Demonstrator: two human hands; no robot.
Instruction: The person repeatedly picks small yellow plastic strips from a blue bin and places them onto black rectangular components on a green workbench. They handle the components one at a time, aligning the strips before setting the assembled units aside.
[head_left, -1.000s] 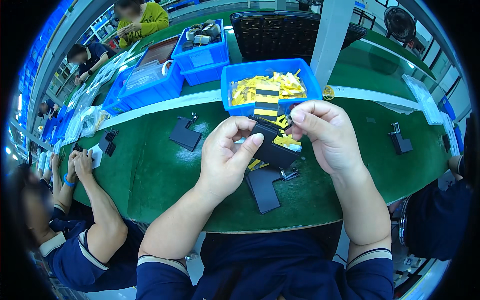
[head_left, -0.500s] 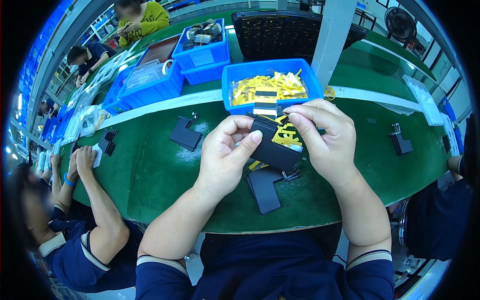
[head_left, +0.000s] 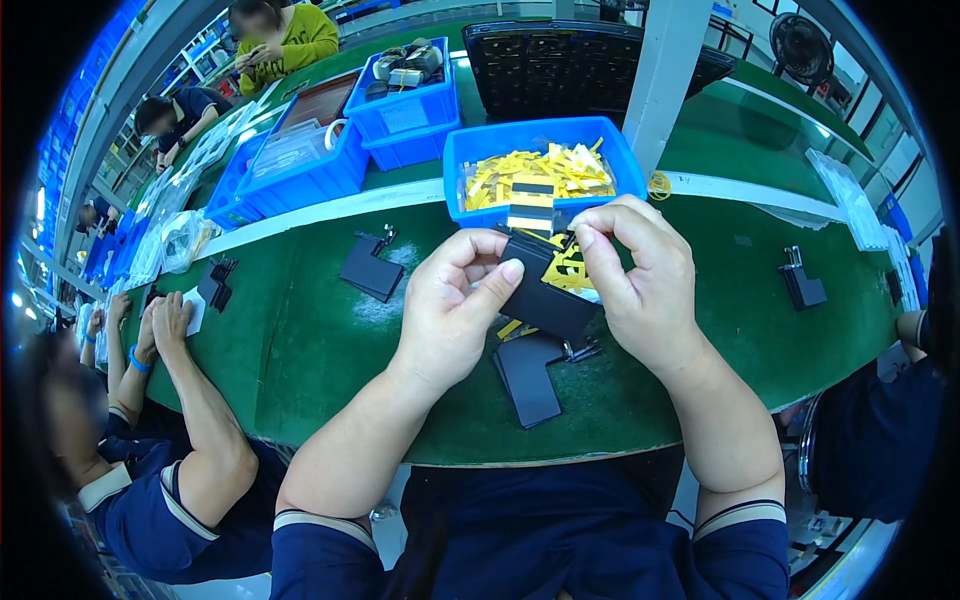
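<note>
My left hand (head_left: 450, 305) grips a black flat L-shaped piece (head_left: 550, 303), thumb on its face and fingers behind; layered edges suggest more than one piece. My right hand (head_left: 648, 285) is closed in a pinch at the upper right corner of the piece, by a short dark end. What lies between those fingertips is too small to make out. Yellow strips (head_left: 568, 272) show behind the held piece. Below it on the table lies a stack of similar black L-shaped pieces (head_left: 530, 385) with short leads at one end.
A blue bin (head_left: 625, 165) of yellow strips stands ahead, a grey post (head_left: 665, 85) behind it. More black pieces lie left (head_left: 370, 268) and right (head_left: 803, 290). Other blue bins (head_left: 310, 170) stand far left. A co-worker's forearms (head_left: 195, 390) rest at the left table edge.
My right hand has shifted slightly left, its fingertips staying at the corner of the black piece. My left hand and the piece look nearly still.
</note>
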